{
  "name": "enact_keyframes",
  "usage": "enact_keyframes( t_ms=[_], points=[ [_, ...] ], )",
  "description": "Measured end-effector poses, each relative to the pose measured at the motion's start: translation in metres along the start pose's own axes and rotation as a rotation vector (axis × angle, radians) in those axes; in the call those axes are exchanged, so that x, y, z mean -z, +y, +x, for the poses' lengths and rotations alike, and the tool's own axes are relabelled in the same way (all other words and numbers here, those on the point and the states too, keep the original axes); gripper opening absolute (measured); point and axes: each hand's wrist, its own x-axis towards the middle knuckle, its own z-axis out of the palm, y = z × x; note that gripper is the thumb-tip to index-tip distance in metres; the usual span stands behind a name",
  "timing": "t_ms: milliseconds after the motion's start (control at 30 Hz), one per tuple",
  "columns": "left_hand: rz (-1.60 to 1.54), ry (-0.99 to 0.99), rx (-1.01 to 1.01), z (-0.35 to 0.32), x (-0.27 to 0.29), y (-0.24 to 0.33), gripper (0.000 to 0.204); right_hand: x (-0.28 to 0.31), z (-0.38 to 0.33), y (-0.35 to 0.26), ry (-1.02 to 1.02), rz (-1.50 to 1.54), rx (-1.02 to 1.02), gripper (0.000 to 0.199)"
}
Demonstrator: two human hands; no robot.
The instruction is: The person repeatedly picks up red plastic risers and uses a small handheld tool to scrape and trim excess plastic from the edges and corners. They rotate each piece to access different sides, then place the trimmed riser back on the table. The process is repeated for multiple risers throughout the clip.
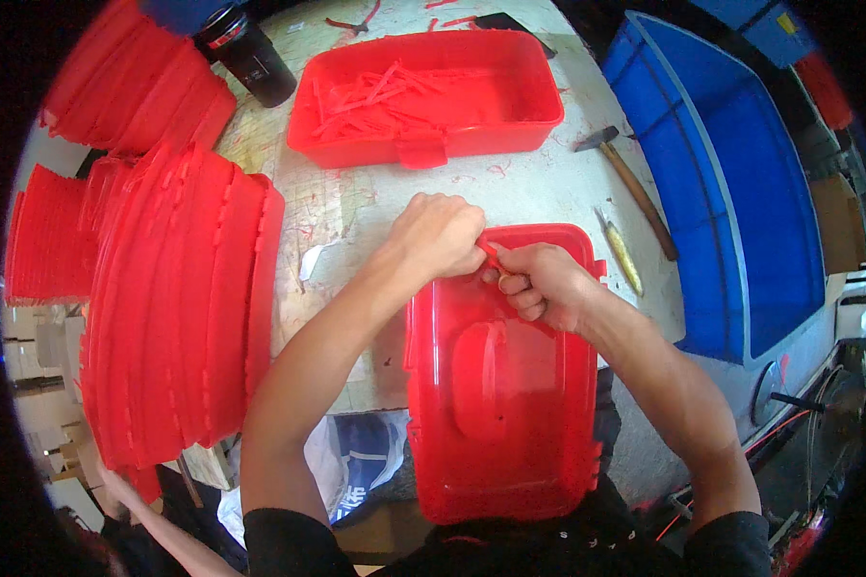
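- Head view, looking down: a red plastic lid (498,385) with a moulded handle lies flat in front of the person, its near end over the workbench edge, probably so the far rim sits within easy reach.
- The left hand (438,236) is closed at the lid's far rim, its fingers pinched on a thin red plastic strip (492,253).
- The right hand (541,286) rests on the lid just right of the left, curled shut around a small tool handle; the tool's tip is hidden, so its kind cannot be told. Both hands meet at the rim, apparently to trim excess plastic.
- Beyond the lid, a red plastic tub (423,96) holds loose red strips, seemingly a catch-all for offcuts.
- Left of the lid, a tall stack of red lids (178,308) leans in overlapping rows.
- Right of the lid lie a yellow-handled knife (622,254) and a hammer (625,178); further right stands a blue crate (731,192).
- A black flask (245,53) stands beyond the stack.
- The workbench (539,188) is pale, scratched and littered with red shavings.
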Motion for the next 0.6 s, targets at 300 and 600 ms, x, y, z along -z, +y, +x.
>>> enact_keyframes(
  t_ms=[300, 600],
  points=[
    [0.026, -0.005, -0.060, -0.001, 0.001, 0.003, 0.024, -0.005, 0.005, 0.014, 0.032, 0.039, 0.148, 0.029],
    [-0.003, 0.030, 0.033, -0.003, -0.003, 0.003, 0.026, -0.009, 0.012, 0.001, 0.254, -0.537, 0.421, 0.026]
  ],
)
